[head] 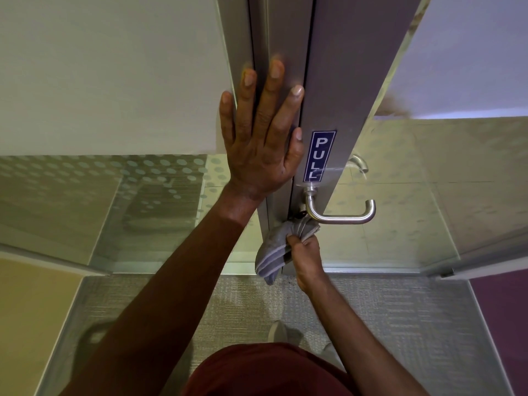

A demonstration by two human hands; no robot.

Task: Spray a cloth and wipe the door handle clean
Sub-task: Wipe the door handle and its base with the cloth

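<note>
A brushed-metal lever door handle [341, 215] juts from the grey metal door frame [340, 90], below a blue PULL sticker [319, 156]. My right hand [307, 260] grips a bunched grey cloth [281, 244] and holds its top against the underside of the handle near the handle's base. My left hand [264, 135] lies flat with fingers spread on the frame edge, above and left of the handle. No spray bottle is in view.
Frosted glass panels with a dot pattern [160, 178] flank the door on both sides. A second handle [358, 164] shows through the glass on the far side. Grey carpet [243, 304] lies below, with a purple wall [503, 324] at the right.
</note>
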